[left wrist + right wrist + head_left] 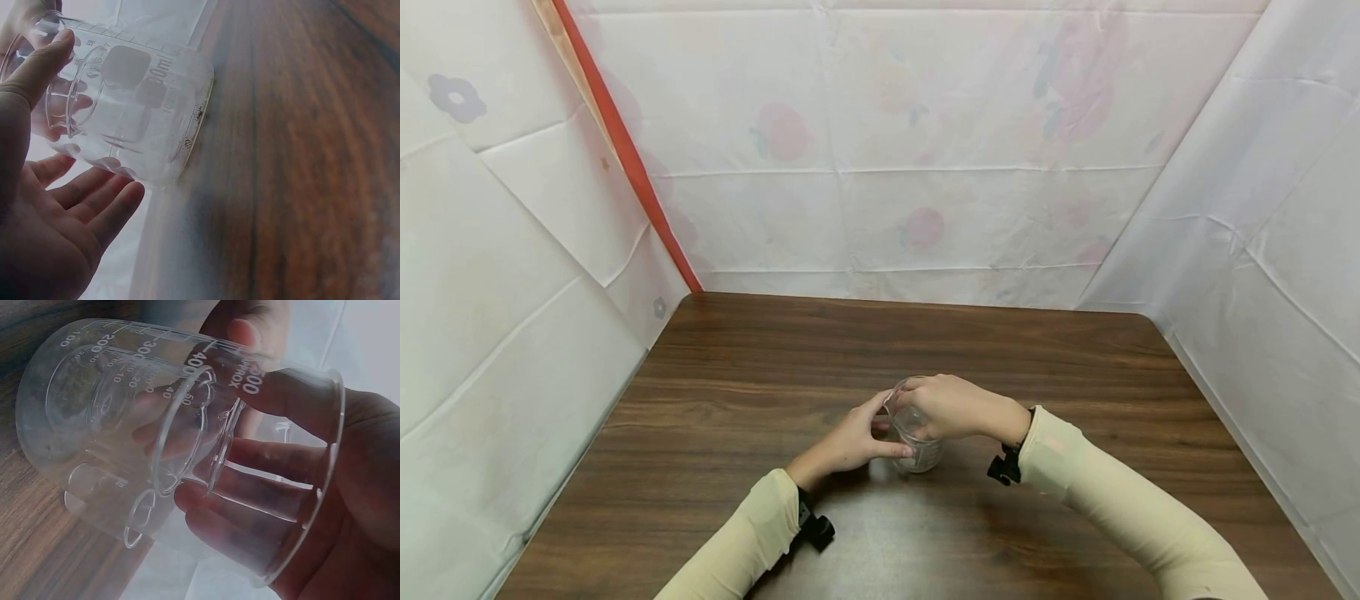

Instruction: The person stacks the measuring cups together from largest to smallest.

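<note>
A large clear glass beaker (925,458) with white graduations stands on the table. My left hand (850,437) holds it from the left, its thumb on the near side and its fingers round the far side. Over the rim reaches my right hand (958,407), with its fingers down inside the glass. There, in the right wrist view, the fingers pinch the rim of a smaller beaker (165,440) nested in the large one. A further small glass rim (139,519) shows low in that view; whether it lies inside or behind the large beaker I cannot tell.
The brown wood-grain table (737,350) has rounded far corners. White printed sheets (880,125) hang behind it and along both sides. A red strip (632,158) runs down the left back corner. Black wrist cameras (816,532) are strapped near each cuff.
</note>
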Motion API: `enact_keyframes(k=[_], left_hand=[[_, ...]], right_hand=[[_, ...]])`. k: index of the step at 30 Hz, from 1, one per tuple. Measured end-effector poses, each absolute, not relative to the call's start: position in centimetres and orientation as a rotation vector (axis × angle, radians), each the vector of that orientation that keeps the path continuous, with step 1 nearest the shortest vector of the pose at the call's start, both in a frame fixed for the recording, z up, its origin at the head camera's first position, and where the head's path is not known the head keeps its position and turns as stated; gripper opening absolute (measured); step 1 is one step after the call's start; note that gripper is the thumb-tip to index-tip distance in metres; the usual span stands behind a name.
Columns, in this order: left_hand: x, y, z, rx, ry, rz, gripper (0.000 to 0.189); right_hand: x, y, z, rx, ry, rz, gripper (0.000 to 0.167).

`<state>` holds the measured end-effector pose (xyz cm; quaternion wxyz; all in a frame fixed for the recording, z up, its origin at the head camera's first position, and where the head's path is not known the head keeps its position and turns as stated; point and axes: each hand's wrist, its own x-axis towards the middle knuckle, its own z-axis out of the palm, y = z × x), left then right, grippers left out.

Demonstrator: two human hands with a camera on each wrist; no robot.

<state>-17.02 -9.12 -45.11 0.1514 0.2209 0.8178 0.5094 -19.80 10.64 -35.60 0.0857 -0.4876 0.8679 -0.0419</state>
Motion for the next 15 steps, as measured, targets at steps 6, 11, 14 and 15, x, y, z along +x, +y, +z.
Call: enact_keyframes(k=[6, 11, 14, 15], left_hand=[[-16.98, -9.12, -45.02, 0.628, 2.356, 1.45, 0.091], [-17.07, -9.17, -45.13, 0.624, 2.348, 1.449, 0.093], [-17.04, -9.17, -45.13, 0.62, 2.348, 1.447, 0.093], [-17.03, -9.17, -45.13, 0.62, 2.348, 1.449, 0.093]], right_hand=[[-19.88, 10.49, -35.82, -1.447, 2.582, -0.109, 0.034], [-19.74, 10.41, -35.74, -1.438, 2.59, -0.09, 0.037], [-19.66, 10.39, -35.72, -1.441, 2.596, -0.076, 0.037], [-19.65, 10.37, -35.72, -1.444, 2.597, -0.073, 0.037]])
